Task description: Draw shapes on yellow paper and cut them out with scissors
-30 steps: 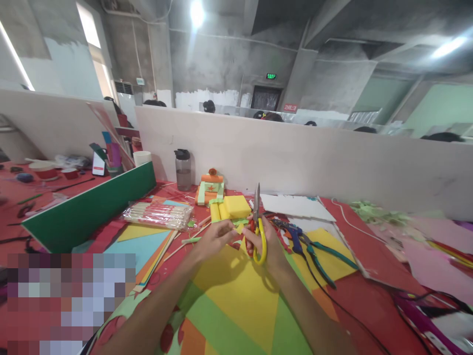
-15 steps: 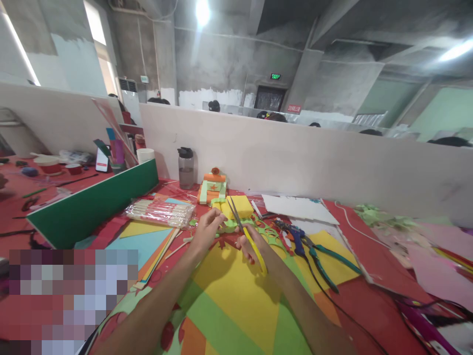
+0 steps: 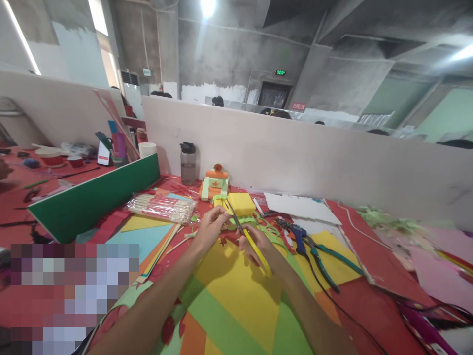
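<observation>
My right hand [image 3: 263, 242] grips a pair of scissors [image 3: 254, 247] with yellow handles, its dark blades pointing up and to the left. Close to the blades, my left hand [image 3: 211, 226] has its thumb and fingertips pinched together; whatever sits between them is too small to make out. Under both hands lie yellow and green paper sheets [image 3: 236, 286]. A small dark red star [image 3: 223, 241] rests on the yellow sheet. Just beyond the blade tips is a yellow block [image 3: 241, 204], with green paper cut-outs [image 3: 271, 229] beside it.
An orange and green paper model [image 3: 215, 185] and a water bottle [image 3: 188, 165] stand by the white partition [image 3: 295, 153]. Wrapped sticks [image 3: 160, 207] and a green board [image 3: 99, 195] lie left. On the right are a blue glue gun [image 3: 298, 239], teal-handled pliers [image 3: 325, 266] and a cord.
The view has shifted slightly. My left fingertips have come nearer the scissor blades, and the right hand has turned a little with the scissors still in it.
</observation>
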Tool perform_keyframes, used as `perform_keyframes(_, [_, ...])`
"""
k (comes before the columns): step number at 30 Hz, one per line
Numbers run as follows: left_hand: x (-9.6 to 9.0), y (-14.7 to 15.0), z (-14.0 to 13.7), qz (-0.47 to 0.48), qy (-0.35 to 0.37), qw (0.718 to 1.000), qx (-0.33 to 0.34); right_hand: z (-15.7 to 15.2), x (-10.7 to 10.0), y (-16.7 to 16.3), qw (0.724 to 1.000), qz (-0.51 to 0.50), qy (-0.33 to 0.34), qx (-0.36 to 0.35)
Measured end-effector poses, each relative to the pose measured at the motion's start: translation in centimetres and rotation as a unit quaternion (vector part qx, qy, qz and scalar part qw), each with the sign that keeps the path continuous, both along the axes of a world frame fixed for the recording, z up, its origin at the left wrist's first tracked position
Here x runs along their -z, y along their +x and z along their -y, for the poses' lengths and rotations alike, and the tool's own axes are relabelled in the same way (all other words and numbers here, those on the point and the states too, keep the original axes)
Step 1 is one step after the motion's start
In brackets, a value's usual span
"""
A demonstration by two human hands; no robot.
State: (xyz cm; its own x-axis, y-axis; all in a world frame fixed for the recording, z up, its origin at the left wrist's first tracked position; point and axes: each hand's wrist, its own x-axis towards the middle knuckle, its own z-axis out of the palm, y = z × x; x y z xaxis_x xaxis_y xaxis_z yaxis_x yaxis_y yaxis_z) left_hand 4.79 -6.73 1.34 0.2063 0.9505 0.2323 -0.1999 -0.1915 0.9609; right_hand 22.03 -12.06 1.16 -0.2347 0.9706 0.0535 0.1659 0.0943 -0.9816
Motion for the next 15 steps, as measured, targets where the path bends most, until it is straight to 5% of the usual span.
perform_keyframes(15, [0.46,0.07,-0.26,0.007,-0.005,1.000,0.004,0.05,-0.28,-0.15,1.000,0.004,-0.018,0.000])
